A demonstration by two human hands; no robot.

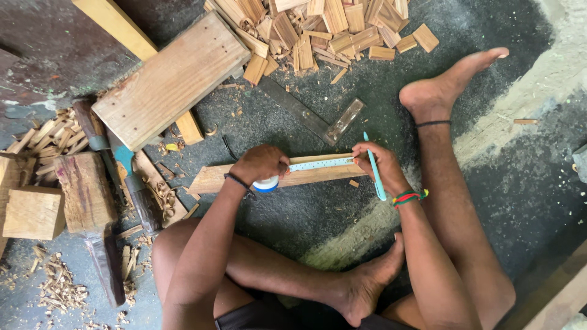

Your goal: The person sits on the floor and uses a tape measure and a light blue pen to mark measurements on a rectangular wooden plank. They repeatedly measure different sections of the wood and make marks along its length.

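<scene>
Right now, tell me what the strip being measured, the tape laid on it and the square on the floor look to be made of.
Strip: bare, unfinished wood, pale tan with grain lines.
Measuring tape: thin pale blade, probably coated steel; its round case under the left hand looks like white and blue plastic.
Square: dull grey metal blade, its stock shiny and patterned, probably metal.
Right hand holds a teal pen, likely plastic.

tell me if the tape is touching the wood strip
Touching. The head view shows the tape stretched flat along the wood strip, held between the left hand and right hand.
</scene>
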